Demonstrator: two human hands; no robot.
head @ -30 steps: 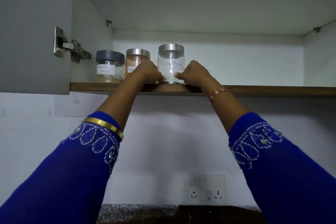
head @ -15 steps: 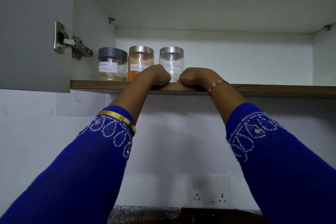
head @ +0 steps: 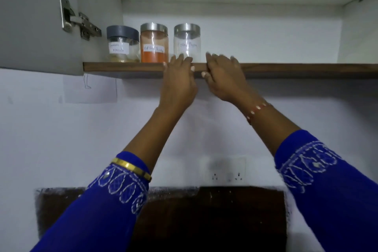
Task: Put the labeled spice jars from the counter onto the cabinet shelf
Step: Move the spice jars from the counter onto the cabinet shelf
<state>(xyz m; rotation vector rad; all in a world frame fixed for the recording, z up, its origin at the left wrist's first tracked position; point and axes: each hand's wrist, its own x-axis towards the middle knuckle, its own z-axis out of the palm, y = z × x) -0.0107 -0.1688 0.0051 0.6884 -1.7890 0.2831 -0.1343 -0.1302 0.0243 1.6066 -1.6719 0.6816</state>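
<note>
Three jars stand in a row at the shelf's (head: 286, 67) near-left edge, labels facing out for reading: masala jar (head: 121, 46), chilli jar (head: 154, 44), pepper jar (head: 187, 41). Left hand (head: 178, 80) and right hand (head: 222, 76) hover near the edge, each grip loose and holding nothing.

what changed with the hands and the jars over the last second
Both hands let go of the black pepper jar and drew back to the shelf edge: left hand, right hand, fingers open. All three jars stayed in their row.
</note>
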